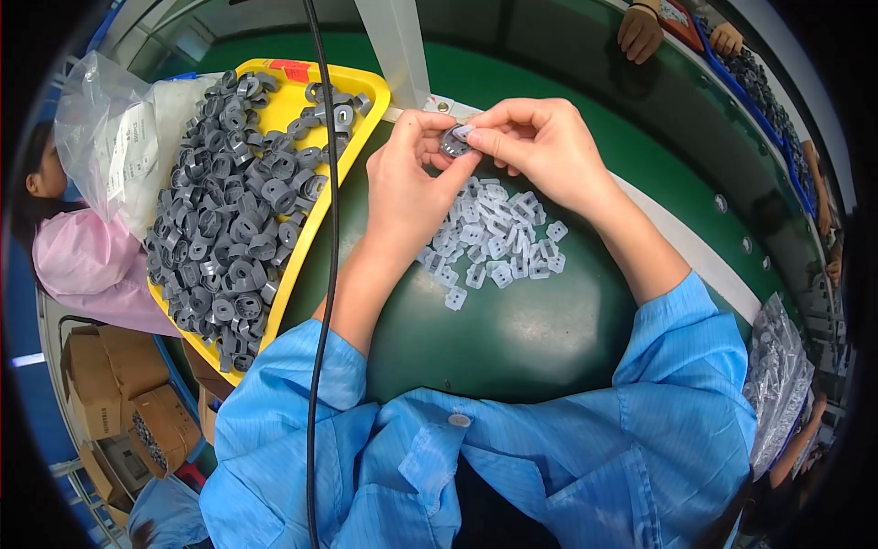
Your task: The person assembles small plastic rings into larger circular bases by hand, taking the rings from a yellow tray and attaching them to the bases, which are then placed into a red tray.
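Fingers of the left hand (pixel 401 183) are closed on the edge of a grey part (pixel 454 145), held above the surface (pixel 549 343) just beyond a heap of translucent pieces (pixel 494 233). Its holed face is turned up toward the camera; its long axis, partly covered, cannot be told. By the right hand's (pixel 547 151) thumb and fingertip, nearly together, a pale piece (pixel 464 133) is pinched against it.

Looking from the wearer's head now, a lone wide fisheye tips steeply down and forward, close over the glossy dark-green bench's (pixel 512 343) near edge!
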A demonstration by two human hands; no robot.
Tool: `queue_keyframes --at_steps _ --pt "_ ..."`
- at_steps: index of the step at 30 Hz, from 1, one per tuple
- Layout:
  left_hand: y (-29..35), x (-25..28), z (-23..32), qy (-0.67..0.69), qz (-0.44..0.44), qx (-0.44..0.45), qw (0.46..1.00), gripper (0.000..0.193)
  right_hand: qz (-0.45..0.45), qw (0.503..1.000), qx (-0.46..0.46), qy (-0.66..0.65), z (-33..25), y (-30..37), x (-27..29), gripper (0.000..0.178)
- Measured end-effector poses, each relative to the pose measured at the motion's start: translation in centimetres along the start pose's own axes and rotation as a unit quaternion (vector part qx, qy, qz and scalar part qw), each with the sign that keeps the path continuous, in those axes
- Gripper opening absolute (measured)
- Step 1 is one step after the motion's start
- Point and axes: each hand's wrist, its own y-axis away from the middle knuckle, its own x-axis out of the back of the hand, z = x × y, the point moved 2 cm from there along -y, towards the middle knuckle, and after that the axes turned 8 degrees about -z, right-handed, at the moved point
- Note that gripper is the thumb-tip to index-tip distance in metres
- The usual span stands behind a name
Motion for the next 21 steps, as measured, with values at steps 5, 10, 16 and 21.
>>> queue_keyframes --at_steps 5,10,16,21 --pt "-0.2 -0.1 -0.1 -0.082 0.031 -0.078 0.993 0.033 0.045 0.967 0.089 0.233 -0.7 0.2 -0.7 0.017" --pt "-0.1 -0.2 0.7 -0.066 0.061 -0.089 0.992 0.031 0.081 0.973 0.11 0.188 -0.8 0.2 -1.4 0.016" --pt "0.2 -0.3 1.1 -0.067 0.068 -0.091 0.991 0.032 0.152 0.966 0.145 0.149 -0.5 0.6 -1.8 0.011" --pt "0.2 -0.4 1.1 -0.097 0.071 -0.109 0.987 0.031 0.124 0.979 0.112 0.113 0.0 0.2 -1.3 0.014"
